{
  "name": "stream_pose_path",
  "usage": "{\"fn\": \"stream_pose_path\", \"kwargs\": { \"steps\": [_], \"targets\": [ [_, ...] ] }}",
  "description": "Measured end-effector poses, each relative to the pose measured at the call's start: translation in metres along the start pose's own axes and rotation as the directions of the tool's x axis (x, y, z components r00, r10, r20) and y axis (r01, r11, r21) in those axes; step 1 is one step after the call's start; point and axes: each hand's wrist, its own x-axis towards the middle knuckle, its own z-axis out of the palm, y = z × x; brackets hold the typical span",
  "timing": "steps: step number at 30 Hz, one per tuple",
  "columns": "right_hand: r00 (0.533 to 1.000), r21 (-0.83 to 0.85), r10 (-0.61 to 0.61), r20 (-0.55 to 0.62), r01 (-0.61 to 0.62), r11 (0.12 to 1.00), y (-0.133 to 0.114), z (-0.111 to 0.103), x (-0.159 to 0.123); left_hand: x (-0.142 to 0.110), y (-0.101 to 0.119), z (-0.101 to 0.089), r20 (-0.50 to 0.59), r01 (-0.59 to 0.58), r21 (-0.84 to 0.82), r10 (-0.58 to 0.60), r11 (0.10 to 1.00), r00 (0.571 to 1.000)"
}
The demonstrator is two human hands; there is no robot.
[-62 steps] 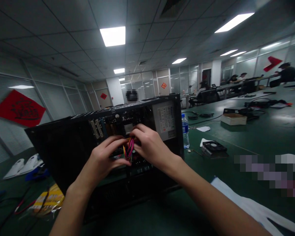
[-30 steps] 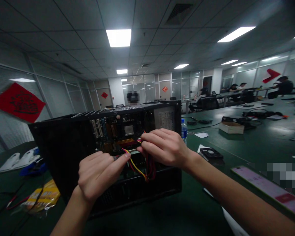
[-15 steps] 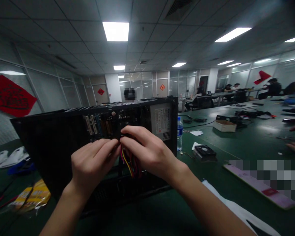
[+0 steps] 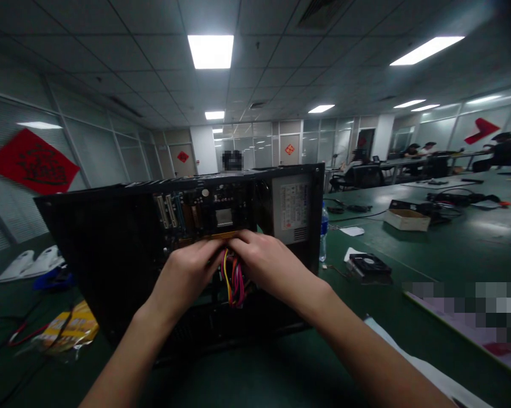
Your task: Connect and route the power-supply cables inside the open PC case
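Observation:
An open black computer case (image 4: 96, 255) stands before me on the green table. Inside it are a motherboard with expansion slots (image 4: 168, 212), a square silver processor (image 4: 224, 217) and a power supply (image 4: 295, 207) at upper right. Fingers bent together, my left hand (image 4: 189, 272) grips the top of a bundle of coloured wires (image 4: 233, 277) from the left. My right hand (image 4: 276, 263) pinches the same bundle from the right, below the processor. Yellow, red and purple wires hang between my fingertips. Whatever connector lies inside the grip is hidden.
Right of the case are a water bottle (image 4: 324, 232), a cooling fan (image 4: 369, 267) and a shallow box (image 4: 407, 220). At left lie a yellow packet (image 4: 70, 328), a blue item (image 4: 53, 279) and loose cables. People sit at far desks.
Both hands have moved lower inside the case, uncovering the processor. The wire bundle has come down with them. My view has turned slightly left, and another person's hands at right are out of view.

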Motion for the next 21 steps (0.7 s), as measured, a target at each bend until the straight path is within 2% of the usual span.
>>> {"fn": "stream_pose_path", "kwargs": {
  "steps": [2,5,7,9,13,17,19,21],
  "targets": [
    [0.996,-0.017,0.033,0.085,-0.032,0.999,-0.003,0.016,0.004,-0.002,-0.002,0.010,0.150,0.122,-0.018,-0.118,0.992,0.982],
    [0.981,-0.031,0.088,0.172,-0.084,0.996,0.000,0.043,0.010,-0.005,-0.006,0.023,0.332,0.310,0.000,-0.292,0.951,0.897],
    [0.964,-0.009,0.120,0.236,-0.121,0.993,0.008,0.058,0.012,-0.005,-0.009,0.030,0.407,0.375,0.005,-0.345,0.927,0.846],
    [0.954,0.020,0.151,0.259,-0.162,0.987,0.016,0.069,0.013,-0.006,-0.011,0.036,0.454,0.395,-0.010,-0.348,0.919,0.820],
    [0.938,0.033,0.206,0.280,-0.224,0.974,0.025,0.075,0.011,-0.010,-0.017,0.044,0.490,0.402,-0.047,-0.330,0.914,0.807],
    [0.943,0.013,0.212,0.258,-0.223,0.975,0.030,0.072,0.011,-0.013,-0.021,0.047,0.394,0.505,-0.020,-0.458,0.863,0.797],
    [0.945,0.017,0.203,0.255,-0.214,0.977,0.033,0.071,0.012,-0.012,-0.022,0.045,0.361,0.572,0.006,-0.535,0.820,0.764],
    [0.950,0.021,0.192,0.247,-0.204,0.979,0.035,0.071,0.013,-0.010,-0.023,0.043,0.415,0.612,0.032,-0.568,0.790,0.711]
  ]
}}
